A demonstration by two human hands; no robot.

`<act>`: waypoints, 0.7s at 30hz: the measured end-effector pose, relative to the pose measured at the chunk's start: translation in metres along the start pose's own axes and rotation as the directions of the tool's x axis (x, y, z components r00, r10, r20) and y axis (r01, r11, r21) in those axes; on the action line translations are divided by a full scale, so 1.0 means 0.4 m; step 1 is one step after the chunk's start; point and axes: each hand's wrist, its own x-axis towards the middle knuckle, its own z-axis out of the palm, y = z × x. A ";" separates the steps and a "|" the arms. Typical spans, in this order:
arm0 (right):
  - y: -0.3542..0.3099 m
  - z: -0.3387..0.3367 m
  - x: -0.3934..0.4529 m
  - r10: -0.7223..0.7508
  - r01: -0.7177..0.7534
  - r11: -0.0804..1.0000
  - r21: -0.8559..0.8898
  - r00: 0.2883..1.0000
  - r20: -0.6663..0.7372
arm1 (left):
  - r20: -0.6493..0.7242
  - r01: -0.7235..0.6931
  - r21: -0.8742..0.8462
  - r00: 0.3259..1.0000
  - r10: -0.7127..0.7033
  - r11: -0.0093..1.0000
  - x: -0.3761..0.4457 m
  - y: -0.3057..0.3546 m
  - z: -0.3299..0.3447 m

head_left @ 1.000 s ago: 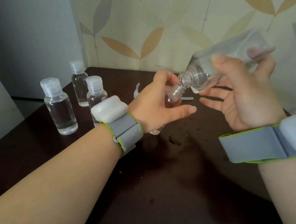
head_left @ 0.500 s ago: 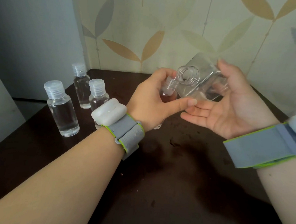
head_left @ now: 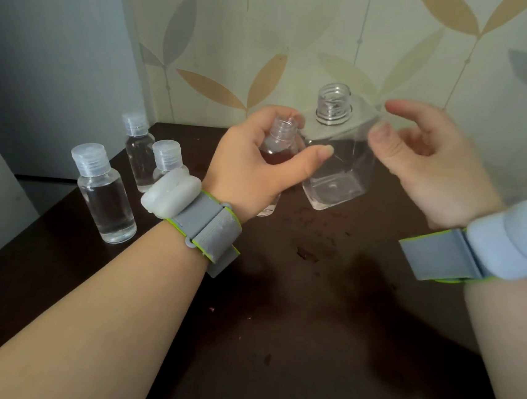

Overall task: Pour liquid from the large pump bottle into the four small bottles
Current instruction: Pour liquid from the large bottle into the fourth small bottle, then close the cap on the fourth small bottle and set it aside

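The large clear square bottle (head_left: pixel 338 174) stands upright on the dark table, its pump off and its threaded neck open; it looks nearly empty. My left hand (head_left: pixel 252 169) grips a small uncapped bottle (head_left: pixel 281 136) upright just left of it, the base resting on the table. My right hand (head_left: pixel 429 164) hovers at the large bottle's right shoulder with fingers loosely curled and nothing in them. Three small capped bottles, one nearest (head_left: pixel 104 197), one at the back (head_left: pixel 136 151) and one partly behind my wrist (head_left: pixel 166 158), stand at the left with clear liquid inside.
The dark brown table (head_left: pixel 309 316) has small wet spots near its middle. A leaf-patterned wall runs close behind the bottles, and a grey panel closes the left side. Both wrists wear grey straps.
My right hand tipped the large bottle back from pouring, set it upright on the table and let go. My left hand kept holding the small open bottle.
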 end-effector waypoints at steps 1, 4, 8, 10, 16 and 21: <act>0.000 0.003 -0.001 -0.024 0.022 0.999 0.032 0.997 0.070 | 0.007 0.001 -0.002 1.000 -0.001 1.000 0.000 0.002 0.000; 0.001 0.015 -0.004 -0.039 0.032 0.999 0.037 0.973 0.227 | 0.006 -0.011 0.009 1.000 0.011 1.000 0.000 0.002 -0.002; 0.003 0.017 -0.009 -0.032 0.002 0.995 0.098 0.954 0.298 | -0.007 -0.001 0.014 1.000 0.001 1.000 0.000 0.003 0.003; 0.010 0.017 -0.006 -0.008 -0.019 0.995 0.096 0.962 0.274 | -0.012 0.019 0.017 1.000 -0.018 1.000 0.003 0.003 0.004; 0.061 0.017 0.016 0.190 -0.190 0.982 0.009 0.981 0.026 | -0.090 0.083 0.005 0.993 -0.082 0.997 0.007 0.002 -0.002; 0.082 0.015 0.020 0.264 -0.269 0.959 -0.084 0.962 -0.066 | -0.130 0.085 0.022 0.988 -0.082 0.996 0.006 0.003 0.001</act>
